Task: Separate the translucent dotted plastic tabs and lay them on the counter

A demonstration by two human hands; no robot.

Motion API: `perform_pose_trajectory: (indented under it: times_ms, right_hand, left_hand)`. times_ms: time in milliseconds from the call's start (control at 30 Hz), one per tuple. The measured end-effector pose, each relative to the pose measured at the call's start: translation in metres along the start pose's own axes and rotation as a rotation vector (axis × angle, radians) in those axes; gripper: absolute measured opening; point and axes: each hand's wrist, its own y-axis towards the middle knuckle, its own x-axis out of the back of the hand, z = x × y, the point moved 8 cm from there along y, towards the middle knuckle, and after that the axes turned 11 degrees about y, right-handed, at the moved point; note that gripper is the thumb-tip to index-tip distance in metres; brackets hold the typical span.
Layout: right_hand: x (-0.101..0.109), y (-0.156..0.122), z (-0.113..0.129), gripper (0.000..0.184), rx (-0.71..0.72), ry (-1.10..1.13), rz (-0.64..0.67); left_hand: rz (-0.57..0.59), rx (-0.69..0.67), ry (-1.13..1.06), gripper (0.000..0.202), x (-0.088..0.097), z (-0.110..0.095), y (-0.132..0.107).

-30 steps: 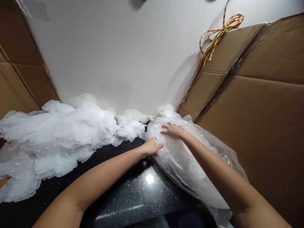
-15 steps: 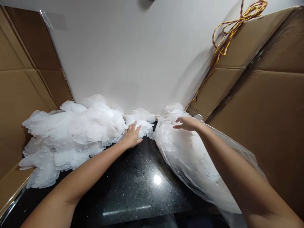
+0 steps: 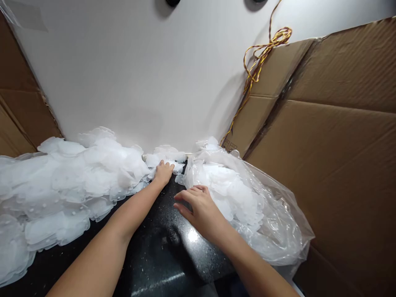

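Note:
My left hand reaches to the back of the dark counter, fingers curled down on a small heap of white translucent flat pieces. To its left spreads a big pile of the same thin, rounded pieces, some with small bumps. My right hand hovers over the counter at the left side of a clear plastic bag. Its fingers are bent but apart, with nothing between them. More white pieces lie in the bag's open mouth. What exactly the pieces are, I cannot tell.
The black speckled counter meets a pale wall at the back. Cardboard stands on the left and a large cardboard box on the right. A coiled yellow-and-brown twisted wire hangs along the right cardboard's edge.
My right hand has come off the bag, moving left and nearer to me; the bag's contents show more. My left hand's fingers have curled in on the small heap. The view has swung right.

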Motion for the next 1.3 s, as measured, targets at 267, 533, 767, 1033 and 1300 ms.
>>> perform_pose_trajectory:
  times_ms: [267, 533, 767, 1033, 1300]
  right_hand:
    - [-0.035, -0.007, -0.019, 0.011, 0.039, 0.016, 0.055]
    - [-0.105, -0.005, -0.047, 0.051, 0.027, -0.019, 0.120]
    - [-0.118, 0.002, -0.056, 0.037, -0.006, -0.069, 0.097]
    - [-0.129, 0.010, -0.061, 0.012, 0.036, 0.125, 0.114]
    - [-0.098, 0.006, -0.106, 0.014, -0.319, 0.807, -0.099]
  left_hand:
    - [-0.022, -0.365, -0.015, 0.027, 0.025, 0.026, -0.073]
    - [0.065, -0.320, -0.061, 0.061, -0.002, 0.072, -0.202]
    - [0.031, -0.129, -0.101, 0.054, 0.003, 0.066, -0.214]
    - [-0.057, -0.290, -0.235, 0.039, -0.003, 0.041, -0.211]
    - [-0.256, 0.180, -0.571, 0.021, 0.023, 0.119, -0.208]
